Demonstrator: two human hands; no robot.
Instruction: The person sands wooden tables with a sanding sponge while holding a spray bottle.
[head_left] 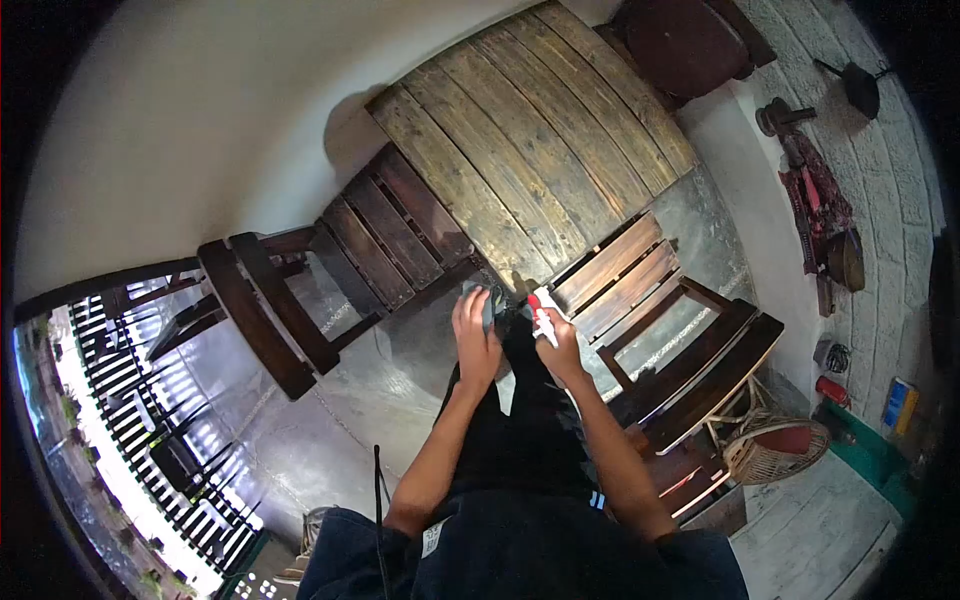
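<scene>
Near the corner of a worn plank table [520, 130], my right hand [562, 352] is wrapped round a red and white tool [541, 312], perhaps a spray bottle or trigger handle. The tool's far end points toward the table corner. My left hand [476, 340] is closed on a grey-blue item [488, 312], which its fingers partly hide; I cannot make out what it is. Both hands are in front of my dark clothing, a short distance apart.
A dark slatted wooden chair [385, 230] stands left of the table corner, another chair [625, 280] to the right. Farther right are a wicker basket [775, 450], a red can [832, 391] and a blue-yellow box [900, 405]. A railing [150, 440] is at lower left.
</scene>
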